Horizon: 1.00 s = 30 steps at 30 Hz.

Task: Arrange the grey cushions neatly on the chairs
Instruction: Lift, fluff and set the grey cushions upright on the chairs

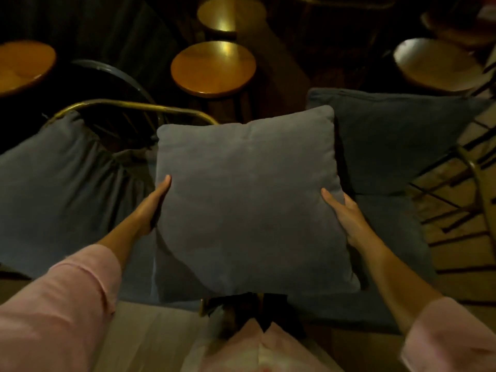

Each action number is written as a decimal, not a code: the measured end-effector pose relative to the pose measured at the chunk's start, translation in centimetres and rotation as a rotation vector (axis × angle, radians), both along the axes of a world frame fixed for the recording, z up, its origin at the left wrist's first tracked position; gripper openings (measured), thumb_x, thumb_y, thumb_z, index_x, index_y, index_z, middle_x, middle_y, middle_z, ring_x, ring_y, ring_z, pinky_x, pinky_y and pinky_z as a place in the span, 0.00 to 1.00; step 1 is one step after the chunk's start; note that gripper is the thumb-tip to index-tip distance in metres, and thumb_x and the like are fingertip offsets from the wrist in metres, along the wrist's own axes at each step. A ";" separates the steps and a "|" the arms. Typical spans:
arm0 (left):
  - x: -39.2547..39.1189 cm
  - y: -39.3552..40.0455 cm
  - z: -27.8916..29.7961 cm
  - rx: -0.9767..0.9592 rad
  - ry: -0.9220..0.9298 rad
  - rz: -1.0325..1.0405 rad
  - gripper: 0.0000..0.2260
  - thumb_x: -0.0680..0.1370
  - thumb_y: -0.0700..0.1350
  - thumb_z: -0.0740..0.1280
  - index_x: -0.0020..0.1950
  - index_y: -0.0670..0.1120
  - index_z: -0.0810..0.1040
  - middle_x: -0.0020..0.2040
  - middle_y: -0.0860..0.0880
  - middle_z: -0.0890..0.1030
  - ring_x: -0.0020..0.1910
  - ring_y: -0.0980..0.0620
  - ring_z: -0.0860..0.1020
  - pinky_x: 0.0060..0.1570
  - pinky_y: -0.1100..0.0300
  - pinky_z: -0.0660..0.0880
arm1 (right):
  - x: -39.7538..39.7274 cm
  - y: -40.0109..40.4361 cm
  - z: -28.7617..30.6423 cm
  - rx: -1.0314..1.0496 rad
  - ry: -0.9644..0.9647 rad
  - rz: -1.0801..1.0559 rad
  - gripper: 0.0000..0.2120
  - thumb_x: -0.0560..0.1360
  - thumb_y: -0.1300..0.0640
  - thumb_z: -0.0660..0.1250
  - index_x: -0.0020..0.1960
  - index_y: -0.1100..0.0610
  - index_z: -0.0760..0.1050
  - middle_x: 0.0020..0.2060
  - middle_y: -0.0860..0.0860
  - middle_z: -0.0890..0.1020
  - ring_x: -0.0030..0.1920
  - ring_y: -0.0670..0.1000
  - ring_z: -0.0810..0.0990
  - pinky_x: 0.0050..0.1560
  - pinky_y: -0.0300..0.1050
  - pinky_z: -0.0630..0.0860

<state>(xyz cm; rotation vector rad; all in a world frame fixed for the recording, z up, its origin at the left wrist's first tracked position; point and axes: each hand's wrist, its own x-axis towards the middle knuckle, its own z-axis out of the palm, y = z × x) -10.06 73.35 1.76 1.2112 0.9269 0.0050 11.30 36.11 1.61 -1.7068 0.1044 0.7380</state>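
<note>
A square grey cushion [249, 202] fills the middle of the head view, held up flat in front of me. My left hand [153, 205] grips its left edge, and my right hand [346, 213] grips its right edge, thumbs on top. Behind it on the left, a crumpled grey cushion [61, 191] lies on a chair with a curved brass backrest [128, 106]. On the right, another grey cushion [397, 140] leans upright at the back of a second chair, above a grey seat pad [386, 237].
Round wooden tables stand beyond the chairs: one in the centre [213, 68], one further back [230, 14], one at far left [24, 63], one at upper right [434, 63]. A dark metal chair frame [472, 167] sits at the right over a patterned floor.
</note>
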 end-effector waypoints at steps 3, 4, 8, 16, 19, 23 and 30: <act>2.5 -5.6 -0.1 0.008 0.050 -0.093 0.44 0.58 0.72 0.74 0.68 0.51 0.73 0.62 0.48 0.81 0.60 0.44 0.79 0.67 0.44 0.71 | 0.7 -6.7 1.3 -0.036 -0.050 -0.053 0.47 0.60 0.29 0.76 0.72 0.50 0.73 0.65 0.51 0.80 0.61 0.55 0.80 0.65 0.57 0.75; 3.5 -7.7 -0.1 0.017 0.052 -0.121 0.47 0.54 0.72 0.76 0.68 0.50 0.74 0.61 0.48 0.81 0.59 0.44 0.79 0.65 0.45 0.72 | 0.8 -8.9 1.7 -0.049 -0.071 -0.073 0.42 0.64 0.32 0.74 0.71 0.52 0.74 0.63 0.51 0.81 0.58 0.54 0.80 0.62 0.54 0.76; 7.4 -16.4 -0.9 0.031 0.010 -0.230 0.47 0.49 0.67 0.80 0.64 0.46 0.78 0.57 0.48 0.83 0.55 0.47 0.82 0.60 0.48 0.77 | 1.7 -17.4 2.2 -0.140 -0.132 -0.166 0.34 0.66 0.32 0.71 0.64 0.52 0.79 0.55 0.50 0.84 0.53 0.54 0.82 0.57 0.53 0.78; 14.9 -30.3 -4.9 0.063 0.071 -0.207 0.54 0.52 0.62 0.83 0.72 0.44 0.67 0.67 0.48 0.77 0.66 0.44 0.76 0.64 0.45 0.75 | 5.2 -28.5 0.1 -0.186 -0.256 -0.271 0.40 0.67 0.37 0.73 0.73 0.55 0.69 0.68 0.54 0.77 0.69 0.56 0.75 0.60 0.49 0.73; 16.0 -34.4 -6.3 0.209 0.165 -0.159 0.59 0.54 0.61 0.82 0.76 0.47 0.55 0.74 0.46 0.67 0.72 0.42 0.68 0.70 0.43 0.68 | 6.7 -27.6 -2.5 -0.418 -0.165 -0.001 0.59 0.64 0.31 0.75 0.82 0.44 0.43 0.81 0.50 0.54 0.80 0.56 0.56 0.75 0.58 0.64; 15.9 -35.8 -7.9 0.348 0.214 -0.126 0.63 0.49 0.66 0.80 0.77 0.50 0.54 0.75 0.45 0.65 0.74 0.41 0.66 0.71 0.41 0.66 | 6.3 -25.8 -4.6 -0.786 -0.033 0.114 0.63 0.62 0.24 0.69 0.78 0.40 0.29 0.80 0.57 0.34 0.80 0.63 0.38 0.77 0.68 0.45; 16.2 -34.3 -7.2 0.373 0.186 -0.178 0.59 0.60 0.59 0.81 0.79 0.45 0.48 0.78 0.43 0.60 0.76 0.42 0.62 0.73 0.45 0.64 | 5.0 -25.7 -4.6 -0.786 -0.195 -0.042 0.61 0.63 0.26 0.70 0.81 0.43 0.37 0.81 0.59 0.39 0.81 0.62 0.39 0.77 0.68 0.39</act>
